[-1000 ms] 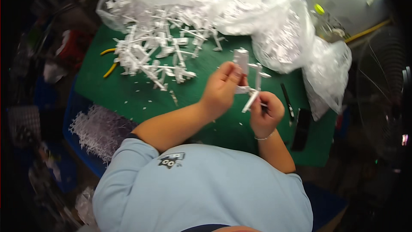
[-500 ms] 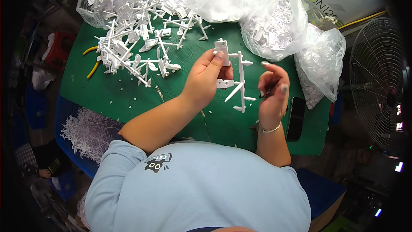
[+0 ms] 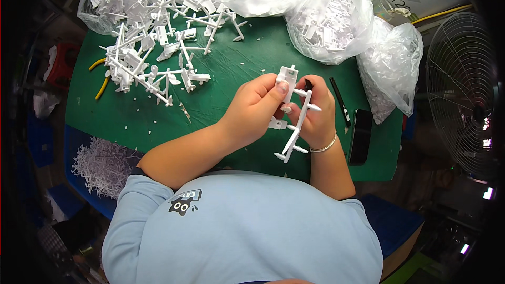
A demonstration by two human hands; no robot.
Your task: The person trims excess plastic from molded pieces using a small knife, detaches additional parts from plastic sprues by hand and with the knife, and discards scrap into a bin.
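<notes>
My left hand (image 3: 252, 108) pinches a white plastic clip-like part (image 3: 285, 80) between thumb and fingers. The part is joined to a white sprue (image 3: 298, 126) with short side prongs, which hangs tilted towards me. A flat white tab with holes (image 3: 278, 123) shows below my left fingers. My right hand (image 3: 320, 115) is closed about the sprue's upper portion, its thumb tip close to the held part. A small black thing (image 3: 309, 83), too unclear to name, shows at the right fingertips. Several matching white moulded parts on sprues (image 3: 139, 58) lie heaped at the left.
Yellow-handled pliers (image 3: 102, 87) lie left of the heap on the green table (image 3: 236, 58). Clear bags of white parts (image 3: 331, 26) stand at the back. A black pen (image 3: 341, 102) and a phone (image 3: 360, 137) lie right. A blue bin (image 3: 79, 142) holds sprue scraps; a fan (image 3: 468, 100) stands right.
My right hand has moved left and closed at the sprue, uncovering the black pen. My left hand has shifted slightly right with the part, and the sprue now tilts.
</notes>
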